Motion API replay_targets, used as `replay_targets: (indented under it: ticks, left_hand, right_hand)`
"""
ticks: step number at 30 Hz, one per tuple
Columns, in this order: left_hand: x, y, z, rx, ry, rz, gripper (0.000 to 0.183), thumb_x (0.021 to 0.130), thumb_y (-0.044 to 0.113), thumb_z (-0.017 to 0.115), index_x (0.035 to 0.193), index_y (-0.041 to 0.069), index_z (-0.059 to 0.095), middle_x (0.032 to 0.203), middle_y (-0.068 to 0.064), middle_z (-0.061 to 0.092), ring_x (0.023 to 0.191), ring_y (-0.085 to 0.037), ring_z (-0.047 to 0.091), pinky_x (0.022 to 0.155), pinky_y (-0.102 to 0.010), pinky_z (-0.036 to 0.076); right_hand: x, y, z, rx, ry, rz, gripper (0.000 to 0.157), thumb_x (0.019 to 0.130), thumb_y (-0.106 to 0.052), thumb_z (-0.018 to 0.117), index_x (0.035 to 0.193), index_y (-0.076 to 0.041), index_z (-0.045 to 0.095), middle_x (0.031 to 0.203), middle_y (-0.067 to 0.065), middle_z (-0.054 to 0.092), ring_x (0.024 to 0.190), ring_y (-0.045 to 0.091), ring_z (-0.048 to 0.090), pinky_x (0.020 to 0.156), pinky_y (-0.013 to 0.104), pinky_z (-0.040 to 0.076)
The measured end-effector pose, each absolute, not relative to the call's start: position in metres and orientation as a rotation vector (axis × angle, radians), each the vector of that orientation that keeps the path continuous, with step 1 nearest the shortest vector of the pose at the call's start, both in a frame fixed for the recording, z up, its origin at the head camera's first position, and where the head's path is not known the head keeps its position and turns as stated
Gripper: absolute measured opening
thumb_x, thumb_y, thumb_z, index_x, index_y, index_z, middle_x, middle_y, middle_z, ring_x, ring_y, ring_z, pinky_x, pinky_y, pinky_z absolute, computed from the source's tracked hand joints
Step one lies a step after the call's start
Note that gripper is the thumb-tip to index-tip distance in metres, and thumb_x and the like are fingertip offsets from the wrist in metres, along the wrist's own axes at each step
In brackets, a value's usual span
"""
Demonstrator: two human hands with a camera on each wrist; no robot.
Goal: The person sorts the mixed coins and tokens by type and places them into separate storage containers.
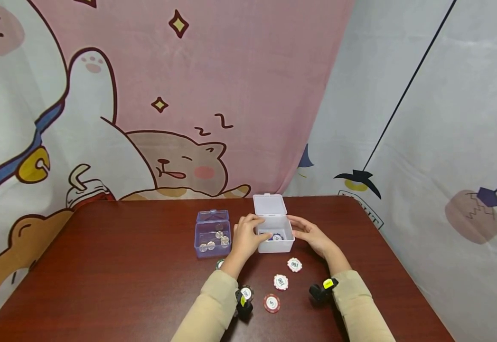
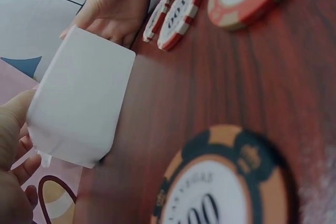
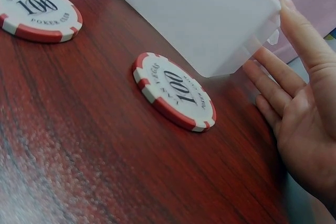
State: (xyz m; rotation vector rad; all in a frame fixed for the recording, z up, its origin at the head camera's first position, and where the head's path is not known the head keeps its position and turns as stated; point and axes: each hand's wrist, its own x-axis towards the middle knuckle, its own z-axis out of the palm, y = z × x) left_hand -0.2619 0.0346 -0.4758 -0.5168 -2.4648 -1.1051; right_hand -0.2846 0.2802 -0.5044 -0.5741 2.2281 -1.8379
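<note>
A white plastic box (image 1: pixel 276 246) stands on the table with its lid (image 1: pixel 270 205) tipped back. Blue poker chips (image 1: pixel 277 237) lie inside it; how many is hidden. My left hand (image 1: pixel 246 236) holds the box's left wall, thumb over the rim and fingers outside. On the opposite side, my right hand (image 1: pixel 312 236) rests against the wall with its fingers fairly straight, as the right wrist view also shows at the box's side (image 3: pixel 210 19). Nearer lie two red-and-white 100 chips (image 1: pixel 294 265) and a red 5 chip (image 1: pixel 271 303).
Left of the white box stands a clear blue box (image 1: pixel 212 252), lid raised, holding several silver coins (image 1: pixel 211 245). A black-and-orange 100 chip (image 2: pixel 220 192) lies under my left wrist, and a green-edged chip (image 1: pixel 220 263) sits partly behind the forearm. A printed curtain (image 1: pixel 239 95) hangs behind the table.
</note>
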Motion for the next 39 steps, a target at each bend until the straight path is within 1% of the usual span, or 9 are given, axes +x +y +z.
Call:
replay_targets:
  ticks: [2,6,13,16,20,25,30,34,39]
  left_hand:
    - [-0.261,0.034,-0.475,-0.523,-2.458,-1.134,0.05,0.067,0.036,0.077,0.108,0.01,0.067,0.103,0.003,0.059,0.093,-0.016,0.048,0.074,-0.035,0.033]
    - [-0.257,0.031,-0.471,-0.534,-2.437,-1.203,0.051,0.067,0.033,0.077,0.11,0.008,0.065,0.105,0.001,0.059,0.094,-0.017,0.047,0.075,-0.037,0.033]
    - [-0.24,0.029,-0.462,-0.555,-2.378,-1.337,0.051,0.066,0.027,0.079,0.111,0.007,0.064,0.107,0.001,0.059,0.097,-0.017,0.047,0.079,-0.039,0.033]
    - [-0.229,0.029,-0.458,-0.561,-2.349,-1.376,0.051,0.065,0.026,0.08,0.11,0.007,0.065,0.106,0.002,0.059,0.097,-0.016,0.047,0.079,-0.039,0.034]
    - [-0.216,0.03,-0.456,-0.572,-2.323,-1.422,0.05,0.064,0.026,0.081,0.108,0.008,0.066,0.105,0.004,0.06,0.096,-0.013,0.047,0.079,-0.037,0.035]
    - [-0.201,0.033,-0.461,-0.598,-2.308,-1.444,0.051,0.063,0.031,0.08,0.107,0.011,0.066,0.102,0.008,0.06,0.092,-0.011,0.048,0.076,-0.032,0.037]
    - [-0.189,0.034,-0.467,-0.62,-2.328,-1.463,0.051,0.064,0.035,0.079,0.108,0.013,0.066,0.102,0.01,0.059,0.092,-0.011,0.047,0.075,-0.03,0.038]
    - [-0.183,0.036,-0.473,-0.628,-2.354,-1.468,0.051,0.064,0.034,0.079,0.108,0.012,0.066,0.104,0.01,0.059,0.097,-0.01,0.047,0.081,-0.033,0.038]
    - [-0.179,0.039,-0.479,-0.682,-2.351,-1.428,0.051,0.062,0.031,0.081,0.105,0.008,0.067,0.103,0.007,0.06,0.097,-0.011,0.048,0.083,-0.033,0.038]
  right_hand:
    - [-0.285,0.28,-0.504,-0.561,2.228,-1.841,0.049,0.089,-0.011,0.054,0.136,-0.012,0.039,0.134,0.014,0.041,0.12,0.028,0.04,0.096,0.049,0.03]
    - [-0.285,0.28,-0.504,-0.562,2.226,-1.842,0.049,0.089,-0.01,0.053,0.136,-0.011,0.038,0.134,0.015,0.041,0.12,0.029,0.04,0.096,0.047,0.031]
    - [-0.283,0.279,-0.503,-0.564,2.183,-1.869,0.049,0.09,-0.005,0.051,0.136,-0.007,0.036,0.135,0.019,0.038,0.119,0.034,0.039,0.092,0.034,0.035]
    - [-0.283,0.279,-0.502,-0.563,2.176,-1.877,0.049,0.09,-0.004,0.051,0.137,-0.006,0.035,0.135,0.019,0.038,0.119,0.035,0.038,0.093,0.035,0.035]
    - [-0.283,0.279,-0.502,-0.565,2.203,-1.868,0.049,0.09,-0.005,0.051,0.136,-0.008,0.037,0.134,0.017,0.04,0.119,0.032,0.04,0.094,0.039,0.034]
    - [-0.283,0.28,-0.504,-0.547,2.217,-1.86,0.049,0.089,-0.009,0.054,0.135,-0.012,0.039,0.133,0.015,0.042,0.117,0.029,0.043,0.094,0.041,0.033]
    - [-0.284,0.28,-0.505,-0.555,2.211,-1.867,0.049,0.089,-0.007,0.053,0.136,-0.009,0.038,0.133,0.016,0.041,0.118,0.03,0.042,0.093,0.035,0.035]
    - [-0.285,0.28,-0.505,-0.563,2.175,-1.887,0.048,0.089,-0.001,0.05,0.136,-0.006,0.036,0.134,0.02,0.039,0.117,0.035,0.042,0.09,0.03,0.037]
    - [-0.287,0.281,-0.507,-0.562,2.14,-1.904,0.05,0.089,0.003,0.048,0.137,-0.002,0.033,0.135,0.022,0.036,0.117,0.038,0.041,0.089,0.03,0.038]
